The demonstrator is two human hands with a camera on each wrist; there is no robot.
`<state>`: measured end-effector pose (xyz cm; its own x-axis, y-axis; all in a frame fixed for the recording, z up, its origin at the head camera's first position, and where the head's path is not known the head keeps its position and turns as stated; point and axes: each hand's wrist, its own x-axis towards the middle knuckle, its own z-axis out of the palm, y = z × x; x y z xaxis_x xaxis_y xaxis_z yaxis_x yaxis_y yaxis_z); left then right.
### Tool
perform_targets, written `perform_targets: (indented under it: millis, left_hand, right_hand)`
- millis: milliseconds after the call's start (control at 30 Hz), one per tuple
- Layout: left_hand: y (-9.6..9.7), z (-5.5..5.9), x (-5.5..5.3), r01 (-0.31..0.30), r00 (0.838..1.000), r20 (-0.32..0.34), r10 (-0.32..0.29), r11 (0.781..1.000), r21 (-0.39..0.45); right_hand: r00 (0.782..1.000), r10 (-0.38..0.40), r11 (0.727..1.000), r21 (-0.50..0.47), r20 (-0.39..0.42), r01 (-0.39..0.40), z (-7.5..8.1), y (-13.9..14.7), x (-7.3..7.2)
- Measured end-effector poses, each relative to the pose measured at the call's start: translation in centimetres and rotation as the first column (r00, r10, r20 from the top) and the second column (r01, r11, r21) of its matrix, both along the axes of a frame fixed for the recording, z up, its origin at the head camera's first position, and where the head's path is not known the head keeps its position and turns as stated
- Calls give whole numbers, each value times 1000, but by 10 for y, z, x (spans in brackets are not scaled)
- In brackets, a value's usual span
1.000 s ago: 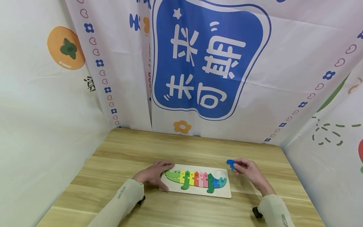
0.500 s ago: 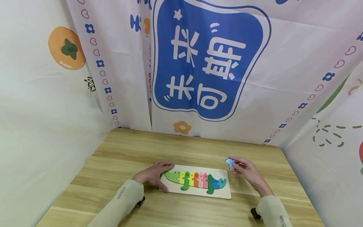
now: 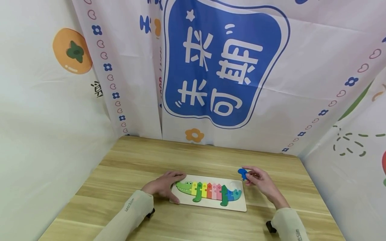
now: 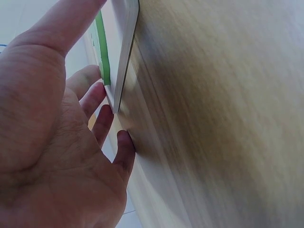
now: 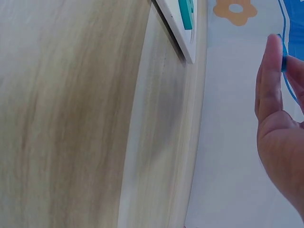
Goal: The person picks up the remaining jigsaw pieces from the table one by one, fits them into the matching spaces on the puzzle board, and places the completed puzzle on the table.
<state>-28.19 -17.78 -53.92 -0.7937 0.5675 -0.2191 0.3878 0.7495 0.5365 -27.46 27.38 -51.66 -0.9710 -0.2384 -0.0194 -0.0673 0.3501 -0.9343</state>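
A wooden crocodile puzzle board lies flat on the table, its coloured, numbered pieces forming the body from green head to teal tail. Above the tail shows a pale curved recess. My left hand rests at the board's left end, thumb at the near corner, fingers spread along the far side. In the left wrist view some fingers touch the board and the little finger reaches the table. My right hand pinches a small blue puzzle piece, raised beyond the board's far right corner. Fingers partly hide this piece in the right wrist view.
The wood-grain table carries the board near its middle. White printed curtains hang along the back and both sides of the table. Each wrist wears a black device under a pale sleeve.
The right hand has shifted slightly left with the blue piece, which turned and caught the light half a second ago, then looked dark blue again. The left hand and board have stayed put.
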Motion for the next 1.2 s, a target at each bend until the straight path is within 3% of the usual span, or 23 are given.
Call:
perform_targets:
  millis: [500, 1000, 1200]
  left_hand:
    - [0, 0, 0, 4, 1000, -2, -4, 1000, 6]
    - [-1, -2, 0, 12, 1000, -7, -12, 1000, 12]
    - [-1, -1, 0, 14, 1000, -12, -14, 1000, 13]
  right_hand:
    - [999, -49, 991, 127, 10, 48, -4, -7, 2]
    - [999, 34, 984, 171, 24, -38, -16, -12, 1]
    - [1000, 28, 977, 213, 10, -30, -20, -13, -1]
